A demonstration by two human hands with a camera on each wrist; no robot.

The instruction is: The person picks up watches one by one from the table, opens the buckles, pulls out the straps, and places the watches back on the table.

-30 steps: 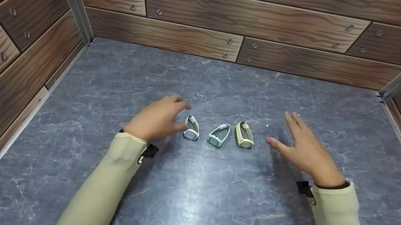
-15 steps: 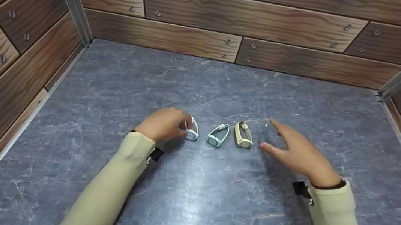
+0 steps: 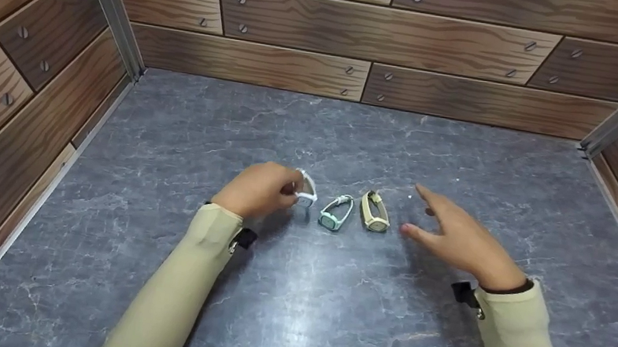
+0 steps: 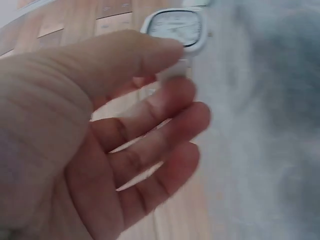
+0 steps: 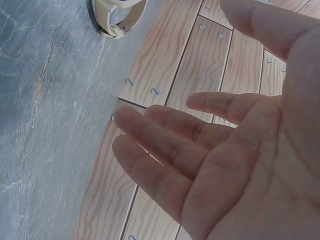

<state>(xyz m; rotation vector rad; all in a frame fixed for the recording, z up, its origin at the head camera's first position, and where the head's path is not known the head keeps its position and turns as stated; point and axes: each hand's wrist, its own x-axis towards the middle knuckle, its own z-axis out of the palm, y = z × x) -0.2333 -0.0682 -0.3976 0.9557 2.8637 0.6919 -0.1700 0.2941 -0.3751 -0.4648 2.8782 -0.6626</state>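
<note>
My left hand point(image 3: 261, 190) pinches a white wristwatch point(image 3: 306, 199) between thumb and fingers. In the left wrist view the thumb lies against the edge of the pale square-cornered watch face point(image 4: 176, 28), and the other fingers curl loosely below. Just right of it, a mint-green wristwatch point(image 3: 335, 214) rests on the table with its strap buckled into a loop. A cream-yellow wristwatch point(image 3: 376, 211) lies beside that one, also looped. My right hand point(image 3: 461, 237) hovers to its right with relaxed, spread fingers and holds nothing; the cream-yellow watch strap point(image 5: 103, 15) shows at the top of the right wrist view.
The grey marbled tabletop point(image 3: 339, 316) is enclosed by a wood-print back wall point(image 3: 303, 21) and similar side walls. Grey metal posts point(image 3: 118, 12) stand at the back corners. Tiny white specks point(image 3: 409, 196) lie near the right hand.
My left hand has come down onto the white watch, taken hold of it and shifted it slightly right and away. My right hand has moved a little left, then stayed still.
</note>
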